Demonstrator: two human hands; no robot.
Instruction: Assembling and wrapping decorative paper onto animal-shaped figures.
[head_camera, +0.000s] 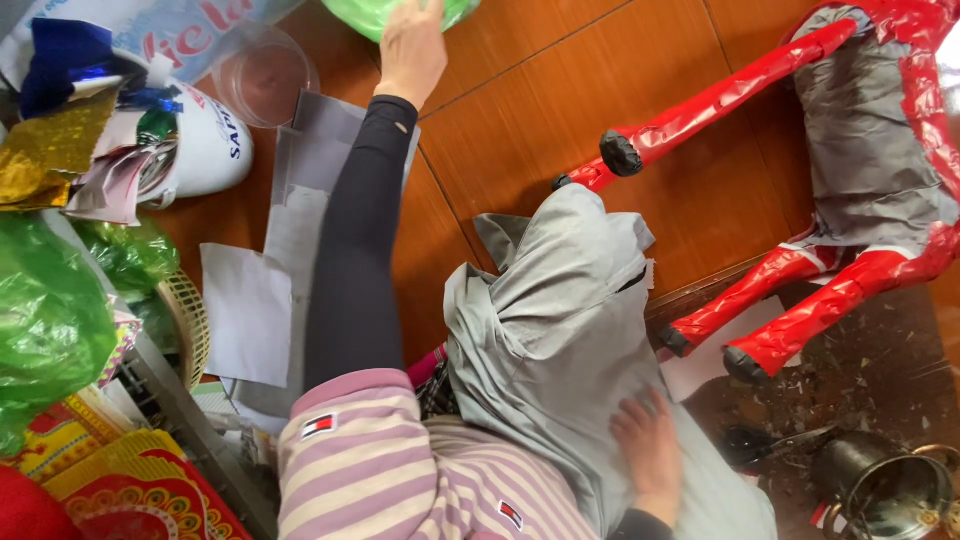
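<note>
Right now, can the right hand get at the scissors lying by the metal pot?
Probably yes. The right hand rests flat on the grey paper shape, and the scissors lie just beside it on the dark floor, near the metal pot, with nothing between them.

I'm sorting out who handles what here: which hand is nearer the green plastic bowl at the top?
Left. The left hand reaches onto the green plastic bowl, touching its rim. The right hand rests far off on the grey paper figure.
</note>
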